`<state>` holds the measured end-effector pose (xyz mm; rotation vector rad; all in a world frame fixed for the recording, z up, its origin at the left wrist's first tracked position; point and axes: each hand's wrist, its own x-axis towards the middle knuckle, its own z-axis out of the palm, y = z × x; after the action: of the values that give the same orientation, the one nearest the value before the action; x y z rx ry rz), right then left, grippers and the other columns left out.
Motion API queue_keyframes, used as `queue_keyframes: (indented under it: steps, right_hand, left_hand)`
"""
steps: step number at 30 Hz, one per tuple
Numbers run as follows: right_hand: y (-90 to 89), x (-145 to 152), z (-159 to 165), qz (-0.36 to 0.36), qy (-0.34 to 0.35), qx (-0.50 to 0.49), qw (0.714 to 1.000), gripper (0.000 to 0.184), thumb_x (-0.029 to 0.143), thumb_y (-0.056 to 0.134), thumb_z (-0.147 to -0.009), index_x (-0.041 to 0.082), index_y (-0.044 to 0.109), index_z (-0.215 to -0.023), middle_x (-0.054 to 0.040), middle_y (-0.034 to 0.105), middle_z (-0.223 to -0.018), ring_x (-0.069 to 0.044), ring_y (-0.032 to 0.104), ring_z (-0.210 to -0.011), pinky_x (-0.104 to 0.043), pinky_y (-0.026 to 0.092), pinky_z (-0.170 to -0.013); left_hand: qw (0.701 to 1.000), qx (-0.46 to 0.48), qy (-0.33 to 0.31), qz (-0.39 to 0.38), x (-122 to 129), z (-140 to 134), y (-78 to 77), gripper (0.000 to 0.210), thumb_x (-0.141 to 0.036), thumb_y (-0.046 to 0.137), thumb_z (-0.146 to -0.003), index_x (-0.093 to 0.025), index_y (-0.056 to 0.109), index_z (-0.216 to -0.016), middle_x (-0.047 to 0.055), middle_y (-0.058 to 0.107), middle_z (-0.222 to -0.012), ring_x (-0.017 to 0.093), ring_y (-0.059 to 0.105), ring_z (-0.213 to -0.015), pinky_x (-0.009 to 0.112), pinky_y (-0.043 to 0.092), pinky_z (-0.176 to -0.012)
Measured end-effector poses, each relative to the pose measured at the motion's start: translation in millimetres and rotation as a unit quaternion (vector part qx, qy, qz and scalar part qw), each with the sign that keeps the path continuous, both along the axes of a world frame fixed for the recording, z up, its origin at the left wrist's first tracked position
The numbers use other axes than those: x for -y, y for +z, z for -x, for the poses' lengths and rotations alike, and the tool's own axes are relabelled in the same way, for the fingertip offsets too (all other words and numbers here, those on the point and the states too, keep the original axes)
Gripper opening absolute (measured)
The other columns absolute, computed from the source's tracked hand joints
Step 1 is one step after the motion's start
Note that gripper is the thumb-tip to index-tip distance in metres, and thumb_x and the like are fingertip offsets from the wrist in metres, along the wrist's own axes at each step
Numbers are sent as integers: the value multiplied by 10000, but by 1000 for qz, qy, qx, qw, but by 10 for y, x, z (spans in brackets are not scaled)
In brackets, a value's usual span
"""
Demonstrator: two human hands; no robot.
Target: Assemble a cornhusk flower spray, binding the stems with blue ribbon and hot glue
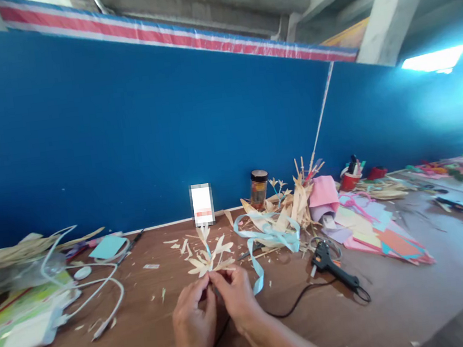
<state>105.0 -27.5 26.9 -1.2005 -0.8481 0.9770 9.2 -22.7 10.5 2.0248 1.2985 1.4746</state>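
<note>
Near the middle of the table, my left hand (194,308) and my right hand (237,295) meet, fingertips pinched together. Between them they grip the lower end of a flower (204,266) made of pale dried husk strips. Its petals fan out above my fingertips, and a bit of light blue shows at its centre. The stem end is hidden by my fingers. Small husk scraps (185,248) lie just behind the flower. Right of my hands, a light blue ribbon (257,271) curls over the table.
A black glue gun (335,273) lies at right, its cord running under my wrists. Behind it are a husk pile (299,207), a dark-lidded jar (259,190) and coloured papers (384,233). White cables (112,284) and a white power strip (31,333) occupy the left. A blue partition (124,124) stands behind.
</note>
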Motion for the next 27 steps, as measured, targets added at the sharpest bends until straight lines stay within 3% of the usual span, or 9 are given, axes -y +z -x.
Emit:
queue_keyframes:
  steps: [4,7,10,12,17,27]
  right_hand:
    - [24,-8,-54,-30,7,39,999,193,303,588,-705,118,629,-670,-40,639,-644,-143,565,-619,-236,451,-600]
    - [26,-16,-97,-32,22,63,997,228,332,574,-717,115,638,-684,-50,647,-661,-151,572,-636,-237,445,-607]
    - [30,-28,-130,-21,44,59,997,233,335,586,-706,110,647,-701,-48,646,-653,-154,570,-640,-243,442,-623]
    - [38,-36,-152,-20,68,48,996,229,333,592,-702,111,645,-687,-38,637,-628,-146,556,-616,-240,435,-609]
    - [67,-42,-223,-29,142,33,989,241,341,604,-702,117,609,-612,-5,596,-567,-112,514,-539,-214,406,-544]
    - [54,-36,-274,-15,227,-1,974,244,374,601,-714,137,603,-656,12,587,-570,-93,505,-514,-188,373,-499]
  left_hand:
    - [998,36,-27,52,20,-12,59,243,-268,552,-728,-192,662,-931,84,663,-968,224,593,-895,344,442,-826]
    - [979,123,-64,148,28,-33,105,249,-299,557,-731,-196,672,-926,71,668,-990,230,589,-927,352,435,-843]
    - [932,252,-88,246,19,-66,120,263,-319,609,-697,-154,679,-890,71,697,-851,212,614,-832,323,457,-781]
    - [885,334,-108,306,12,-79,128,271,-330,645,-665,-129,675,-844,52,687,-718,166,610,-665,270,474,-643]
    - [790,412,-172,419,19,-23,204,231,-324,712,-599,-122,655,-696,5,627,-627,77,538,-529,184,427,-522]
    - [716,424,-246,497,-7,94,211,154,-260,715,-624,-132,648,-677,-9,591,-626,47,513,-503,174,451,-523]
